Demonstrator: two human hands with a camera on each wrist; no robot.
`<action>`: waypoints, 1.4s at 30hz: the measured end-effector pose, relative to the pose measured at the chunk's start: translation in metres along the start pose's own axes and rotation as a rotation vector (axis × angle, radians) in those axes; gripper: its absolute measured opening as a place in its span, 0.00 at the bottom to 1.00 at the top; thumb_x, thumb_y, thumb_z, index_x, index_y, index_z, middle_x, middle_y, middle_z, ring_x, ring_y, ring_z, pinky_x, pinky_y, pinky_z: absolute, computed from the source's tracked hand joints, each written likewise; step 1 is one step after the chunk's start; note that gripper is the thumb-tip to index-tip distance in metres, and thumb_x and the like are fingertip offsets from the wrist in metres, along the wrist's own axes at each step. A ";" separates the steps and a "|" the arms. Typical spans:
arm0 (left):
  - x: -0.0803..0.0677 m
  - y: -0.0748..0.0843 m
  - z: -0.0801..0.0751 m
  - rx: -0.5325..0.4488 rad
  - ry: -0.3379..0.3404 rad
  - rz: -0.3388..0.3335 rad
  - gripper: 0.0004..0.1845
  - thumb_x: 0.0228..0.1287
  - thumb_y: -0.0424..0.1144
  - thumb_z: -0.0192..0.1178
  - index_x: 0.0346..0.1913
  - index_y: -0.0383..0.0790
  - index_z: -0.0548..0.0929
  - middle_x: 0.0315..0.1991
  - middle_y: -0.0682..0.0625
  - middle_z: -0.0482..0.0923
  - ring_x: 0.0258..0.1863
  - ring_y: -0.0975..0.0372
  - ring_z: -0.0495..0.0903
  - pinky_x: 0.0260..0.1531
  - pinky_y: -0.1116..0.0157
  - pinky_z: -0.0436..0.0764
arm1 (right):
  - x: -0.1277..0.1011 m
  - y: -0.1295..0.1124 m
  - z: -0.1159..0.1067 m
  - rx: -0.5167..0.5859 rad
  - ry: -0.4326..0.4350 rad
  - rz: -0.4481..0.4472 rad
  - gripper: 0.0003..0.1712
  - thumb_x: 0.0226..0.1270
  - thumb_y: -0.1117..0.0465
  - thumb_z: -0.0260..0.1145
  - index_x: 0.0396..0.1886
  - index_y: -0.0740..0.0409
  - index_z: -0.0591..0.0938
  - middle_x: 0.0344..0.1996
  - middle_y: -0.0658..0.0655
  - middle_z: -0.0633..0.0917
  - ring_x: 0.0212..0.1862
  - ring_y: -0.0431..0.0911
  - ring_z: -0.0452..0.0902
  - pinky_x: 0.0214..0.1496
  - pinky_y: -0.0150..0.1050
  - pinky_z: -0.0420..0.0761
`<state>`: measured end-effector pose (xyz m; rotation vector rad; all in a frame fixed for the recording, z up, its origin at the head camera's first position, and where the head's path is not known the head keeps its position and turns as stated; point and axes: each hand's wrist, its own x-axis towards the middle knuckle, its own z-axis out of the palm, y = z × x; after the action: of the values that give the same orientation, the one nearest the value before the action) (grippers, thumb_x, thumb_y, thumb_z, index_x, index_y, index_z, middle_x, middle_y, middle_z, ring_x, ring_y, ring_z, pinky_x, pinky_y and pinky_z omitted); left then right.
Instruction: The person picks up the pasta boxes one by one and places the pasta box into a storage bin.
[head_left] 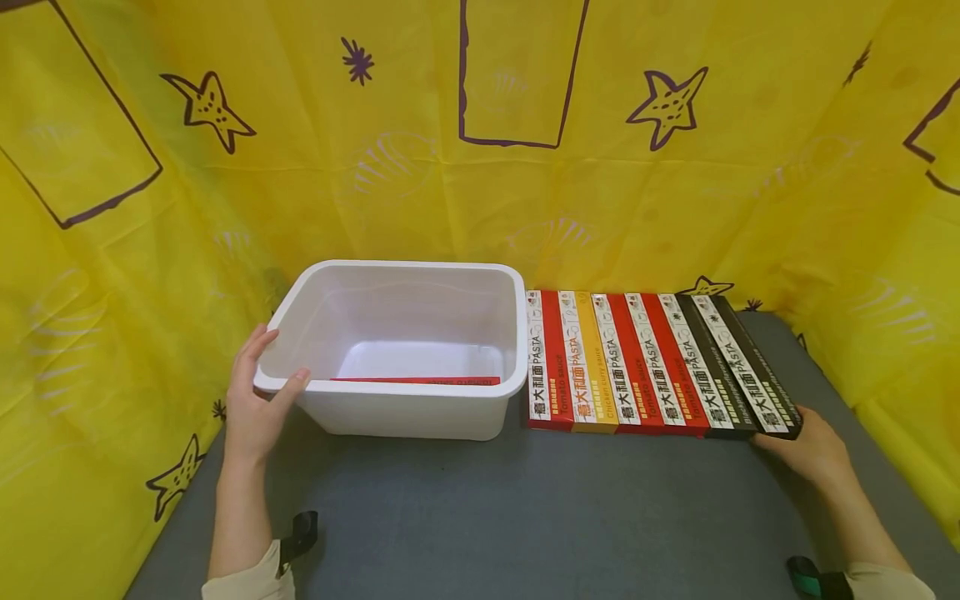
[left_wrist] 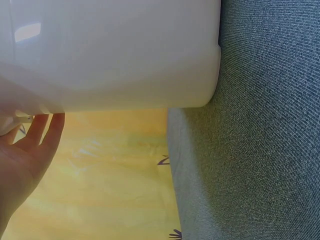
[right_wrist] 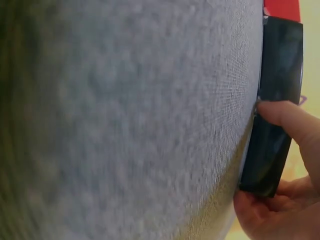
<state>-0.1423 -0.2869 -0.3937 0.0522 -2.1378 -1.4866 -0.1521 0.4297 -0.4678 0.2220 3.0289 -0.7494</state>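
Observation:
My left hand (head_left: 258, 396) grips the left end of a white plastic bin (head_left: 420, 412), thumb on its rim and fingers at its side. In the left wrist view, the fingers (left_wrist: 51, 135) reach the wall of the bin. A red box (head_left: 420, 381) shows partly inside, behind the near wall. Beside the bin lies a row of pasta boxes, red, yellow and black. At the right end of the row, my right hand (head_left: 813, 450) holds the near corner of the last black pasta box (head_left: 757, 375). The thumb presses its near end and the other fingers curl at its outer side.
The red pasta box (head_left: 551, 358) at the left of the row lies right next to the bin. A grey cloth (head_left: 540, 508) covers the table. Yellow patterned curtains (head_left: 420, 192) rise behind and on both sides.

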 end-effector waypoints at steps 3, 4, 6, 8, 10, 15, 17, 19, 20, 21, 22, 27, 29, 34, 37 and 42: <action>0.000 0.000 0.000 -0.001 0.002 0.006 0.35 0.55 0.31 0.67 0.68 0.40 0.71 0.73 0.53 0.58 0.71 0.59 0.57 0.65 0.62 0.59 | 0.001 0.001 0.002 0.000 0.022 -0.036 0.50 0.57 0.49 0.70 0.60 0.87 0.60 0.49 0.88 0.67 0.48 0.78 0.67 0.45 0.67 0.68; 0.000 0.000 0.000 0.001 0.003 0.006 0.34 0.55 0.31 0.66 0.68 0.41 0.71 0.73 0.54 0.58 0.71 0.59 0.57 0.65 0.63 0.60 | 0.002 0.001 0.002 0.001 0.026 -0.042 0.50 0.57 0.48 0.70 0.59 0.87 0.61 0.49 0.88 0.68 0.47 0.78 0.67 0.44 0.67 0.68; 0.000 0.000 0.000 0.002 0.002 0.005 0.34 0.55 0.31 0.66 0.68 0.41 0.71 0.73 0.54 0.58 0.71 0.59 0.57 0.65 0.63 0.60 | 0.002 0.001 0.001 0.001 0.029 -0.041 0.49 0.56 0.48 0.71 0.58 0.85 0.62 0.48 0.87 0.69 0.46 0.78 0.69 0.43 0.66 0.69; 0.001 0.000 0.000 0.000 0.000 0.004 0.35 0.55 0.31 0.66 0.68 0.41 0.70 0.73 0.54 0.58 0.71 0.59 0.57 0.65 0.62 0.59 | 0.002 0.000 -0.001 0.001 0.019 -0.022 0.49 0.56 0.47 0.71 0.58 0.85 0.62 0.49 0.87 0.69 0.47 0.78 0.68 0.42 0.65 0.69; 0.001 0.000 0.000 -0.003 -0.004 0.003 0.35 0.55 0.31 0.66 0.68 0.41 0.70 0.73 0.53 0.58 0.71 0.59 0.57 0.66 0.62 0.59 | 0.002 0.000 -0.002 -0.001 0.005 0.005 0.51 0.57 0.45 0.70 0.59 0.85 0.61 0.50 0.87 0.68 0.48 0.79 0.67 0.43 0.66 0.69; 0.001 0.000 0.000 -0.010 -0.005 0.006 0.35 0.55 0.30 0.66 0.68 0.40 0.70 0.74 0.53 0.58 0.71 0.59 0.57 0.65 0.62 0.60 | 0.000 -0.002 -0.005 0.021 -0.036 0.075 0.57 0.58 0.42 0.69 0.64 0.85 0.56 0.54 0.87 0.64 0.51 0.80 0.63 0.47 0.67 0.67; 0.001 0.000 0.000 -0.004 -0.006 0.005 0.34 0.55 0.31 0.66 0.68 0.41 0.70 0.73 0.55 0.58 0.71 0.59 0.58 0.65 0.62 0.61 | -0.001 -0.004 -0.006 0.043 -0.040 0.106 0.58 0.58 0.41 0.68 0.65 0.84 0.54 0.55 0.87 0.63 0.52 0.80 0.61 0.48 0.68 0.67; 0.001 -0.001 0.000 0.007 -0.004 -0.001 0.34 0.56 0.31 0.66 0.68 0.41 0.70 0.73 0.56 0.58 0.71 0.59 0.58 0.65 0.61 0.61 | -0.003 -0.005 -0.007 0.066 -0.048 0.142 0.59 0.60 0.39 0.67 0.67 0.83 0.51 0.57 0.87 0.61 0.54 0.81 0.59 0.49 0.69 0.66; 0.001 -0.001 0.000 0.010 -0.004 -0.003 0.34 0.56 0.32 0.66 0.68 0.42 0.70 0.73 0.56 0.58 0.71 0.59 0.58 0.65 0.61 0.61 | -0.003 -0.007 -0.008 0.075 -0.046 0.159 0.60 0.60 0.39 0.66 0.68 0.83 0.50 0.58 0.87 0.60 0.55 0.81 0.58 0.50 0.69 0.65; 0.001 -0.001 -0.001 0.012 -0.005 -0.007 0.34 0.56 0.32 0.66 0.68 0.42 0.70 0.73 0.57 0.58 0.71 0.59 0.58 0.65 0.60 0.61 | -0.004 -0.008 -0.009 0.089 -0.049 0.176 0.60 0.61 0.38 0.65 0.69 0.82 0.48 0.60 0.87 0.58 0.56 0.82 0.56 0.51 0.70 0.64; 0.000 -0.001 -0.001 0.015 -0.005 -0.009 0.34 0.56 0.32 0.66 0.68 0.42 0.70 0.73 0.57 0.58 0.71 0.59 0.58 0.65 0.60 0.61 | -0.004 -0.009 -0.010 0.104 -0.052 0.191 0.61 0.62 0.38 0.64 0.70 0.81 0.46 0.61 0.87 0.56 0.57 0.82 0.54 0.52 0.71 0.63; -0.001 0.000 -0.001 0.019 -0.005 -0.019 0.34 0.57 0.33 0.66 0.69 0.43 0.70 0.73 0.57 0.58 0.71 0.59 0.57 0.66 0.59 0.61 | -0.006 -0.016 -0.014 0.207 -0.044 0.268 0.62 0.64 0.35 0.60 0.74 0.74 0.39 0.68 0.84 0.45 0.63 0.82 0.45 0.55 0.74 0.57; -0.001 0.000 -0.001 0.019 -0.002 -0.015 0.34 0.57 0.33 0.66 0.69 0.43 0.70 0.73 0.57 0.58 0.71 0.59 0.57 0.66 0.59 0.60 | -0.007 -0.019 -0.014 0.252 -0.025 0.296 0.62 0.63 0.35 0.60 0.75 0.71 0.38 0.70 0.82 0.42 0.65 0.82 0.42 0.56 0.74 0.56; -0.002 0.002 0.000 0.009 0.002 0.000 0.34 0.56 0.32 0.66 0.68 0.41 0.70 0.73 0.55 0.59 0.71 0.59 0.57 0.67 0.57 0.59 | -0.010 -0.030 -0.016 0.330 0.046 0.344 0.62 0.62 0.35 0.62 0.77 0.65 0.40 0.73 0.77 0.39 0.68 0.79 0.39 0.59 0.73 0.55; -0.002 0.002 0.001 0.003 0.001 -0.007 0.34 0.56 0.32 0.66 0.68 0.42 0.70 0.73 0.55 0.58 0.71 0.59 0.57 0.68 0.57 0.58 | -0.011 -0.034 -0.015 0.366 0.096 0.359 0.61 0.61 0.35 0.63 0.78 0.62 0.42 0.74 0.74 0.41 0.70 0.77 0.39 0.61 0.72 0.54; -0.002 0.003 0.000 -0.010 0.002 -0.006 0.34 0.56 0.32 0.66 0.68 0.42 0.70 0.73 0.55 0.58 0.71 0.59 0.57 0.67 0.57 0.58 | -0.011 -0.038 -0.011 0.460 0.170 0.383 0.61 0.59 0.36 0.66 0.79 0.58 0.45 0.75 0.69 0.43 0.72 0.73 0.40 0.63 0.70 0.54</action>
<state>-0.1397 -0.2847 -0.3925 0.0565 -2.1306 -1.4994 -0.1459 0.3999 -0.4403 0.8787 2.7666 -1.4234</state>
